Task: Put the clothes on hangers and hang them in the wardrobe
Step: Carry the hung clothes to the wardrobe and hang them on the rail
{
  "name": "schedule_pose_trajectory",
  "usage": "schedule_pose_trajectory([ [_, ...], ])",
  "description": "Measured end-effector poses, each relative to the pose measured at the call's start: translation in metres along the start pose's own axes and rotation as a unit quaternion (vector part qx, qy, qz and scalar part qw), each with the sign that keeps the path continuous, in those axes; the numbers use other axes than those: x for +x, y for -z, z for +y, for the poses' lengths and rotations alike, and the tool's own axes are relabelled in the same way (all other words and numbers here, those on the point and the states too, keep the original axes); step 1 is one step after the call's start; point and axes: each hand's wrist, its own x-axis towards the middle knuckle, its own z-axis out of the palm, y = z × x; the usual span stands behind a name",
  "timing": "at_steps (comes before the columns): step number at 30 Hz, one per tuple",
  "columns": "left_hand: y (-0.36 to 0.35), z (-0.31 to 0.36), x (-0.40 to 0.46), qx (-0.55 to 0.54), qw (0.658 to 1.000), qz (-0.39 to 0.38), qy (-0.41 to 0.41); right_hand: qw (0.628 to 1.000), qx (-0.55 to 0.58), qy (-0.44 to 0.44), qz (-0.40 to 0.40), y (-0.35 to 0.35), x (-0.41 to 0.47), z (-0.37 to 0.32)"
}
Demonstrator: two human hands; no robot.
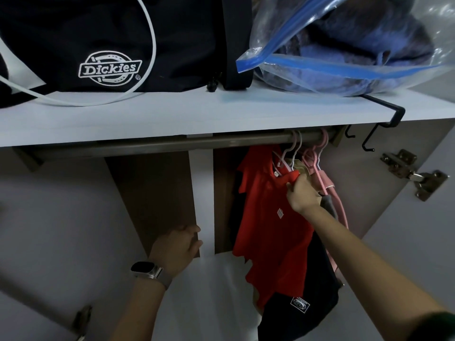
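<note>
Wardrobe shelf (172,116) overhead carries one black bag (110,40) and one clear zip bag (344,45). Below, the left hand (176,249) curls around the white divider panel (203,193). Right of it, the right hand (301,193) pinches one red shirt (268,230) at the shoulder, just beneath two white hangers (291,153) and two pink hangers (317,153) on the rail (172,142).

A red shirt (268,217) (small white tag showing) hangs from the rail (172,143) beside pink hangers (317,158).
</note>
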Motion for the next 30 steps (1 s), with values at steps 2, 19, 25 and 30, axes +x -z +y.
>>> schedule_pose_trajectory([
  [2,-0.001,0.0,-0.001,0.0,1.0,-0.002,0.0,1.0,0.018,0.022,0.001,-0.004,-0.013,0.004],
  [19,-0.052,0.082,0.006,-0.021,0.989,-0.091,-0.118,0.989,-0.071,0.005,-0.132,0.011,-0.132,0.089],
  [25,-0.093,0.16,-0.005,-0.025,0.972,-0.119,-0.199,0.98,-0.081,-0.091,-0.158,0.044,-0.202,0.157],
  [30,-0.124,0.241,-0.04,-0.015,0.947,-0.155,-0.281,0.967,-0.017,-0.159,-0.199,0.079,-0.28,0.222],
])
